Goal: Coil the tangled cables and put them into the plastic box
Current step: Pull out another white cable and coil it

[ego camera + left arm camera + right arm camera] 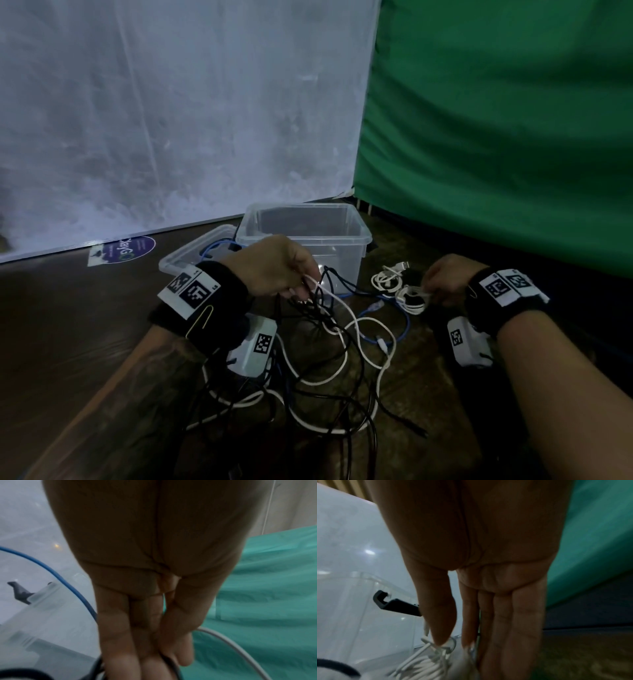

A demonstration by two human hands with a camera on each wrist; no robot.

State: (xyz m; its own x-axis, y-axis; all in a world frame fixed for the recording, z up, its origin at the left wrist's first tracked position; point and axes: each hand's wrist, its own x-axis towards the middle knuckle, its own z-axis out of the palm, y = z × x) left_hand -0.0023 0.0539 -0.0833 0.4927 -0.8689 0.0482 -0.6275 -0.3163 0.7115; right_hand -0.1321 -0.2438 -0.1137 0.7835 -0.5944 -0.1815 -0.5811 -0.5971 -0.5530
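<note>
A tangle of black, white and blue cables (329, 363) sprawls on the dark wooden floor in front of me. My left hand (294, 274) pinches a white cable together with black strands and lifts them above the tangle, just in front of the clear plastic box (356, 236). In the left wrist view the white cable (236, 646) runs off from my curled fingers (120, 635). My right hand (442, 284) pinches a small coiled white cable (412, 298) low over the floor, right of the box. The right wrist view shows the coiled white cable (423, 664) under thumb and forefinger.
The box lid (191, 253) lies to the left of the box with a blue cable (219, 248) over it. Another white cable bundle (390, 277) lies beside the box. A white sheet (171, 120) and a green cloth (496, 137) hang close behind. A round sticker (126, 251) is on the floor.
</note>
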